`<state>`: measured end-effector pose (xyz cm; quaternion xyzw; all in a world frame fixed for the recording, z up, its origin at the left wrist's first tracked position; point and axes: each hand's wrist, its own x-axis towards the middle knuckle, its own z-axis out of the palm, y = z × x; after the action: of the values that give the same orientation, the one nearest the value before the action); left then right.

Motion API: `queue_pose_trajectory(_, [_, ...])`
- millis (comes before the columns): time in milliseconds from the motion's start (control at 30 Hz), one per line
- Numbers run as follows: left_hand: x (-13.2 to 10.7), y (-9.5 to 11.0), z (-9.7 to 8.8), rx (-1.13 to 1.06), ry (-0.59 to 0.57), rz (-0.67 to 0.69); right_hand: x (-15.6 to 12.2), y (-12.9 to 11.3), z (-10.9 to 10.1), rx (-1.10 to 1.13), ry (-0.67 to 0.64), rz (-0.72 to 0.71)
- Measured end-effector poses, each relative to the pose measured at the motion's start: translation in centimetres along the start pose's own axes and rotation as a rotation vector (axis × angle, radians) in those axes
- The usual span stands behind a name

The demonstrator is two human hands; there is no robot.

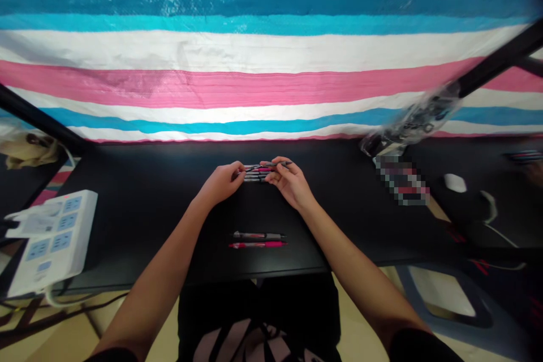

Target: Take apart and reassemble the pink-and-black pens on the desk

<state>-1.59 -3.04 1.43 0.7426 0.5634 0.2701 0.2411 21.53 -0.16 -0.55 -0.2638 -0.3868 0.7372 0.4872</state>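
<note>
Between my hands a close row of pens lies on the black table, with dark and clear barrels and one pink part. My left hand has its fingers closed at the row's left ends; the fingertips partly hide what they grip. A dark pen is pinched in the fingers of my right hand, slanting just above the row towards the left fingertips. Nearer to me, a dark-gripped pen and a pink pen lie side by side, apart from both hands.
At the left edge stands a white power strip with a plug in it. Rightwards are a clear plastic bag, a blurred-out item and a white mouse. A striped sheet hangs behind the table. Another person's hand shows far right.
</note>
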Motion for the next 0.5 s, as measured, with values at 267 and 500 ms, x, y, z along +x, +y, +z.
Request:
queue_pose_trajectory(267, [-0.05, -0.19, -0.05, -0.001, -0.003, 0.015, 0.11, -0.12, -0.24, 0.011, 0.02, -0.026])
queue_pose_trajectory(500, [-0.04, -0.04, -0.11, -0.015, 0.0, 0.02, 0.02, 0.08, -0.15, 0.006, 0.007, 0.006])
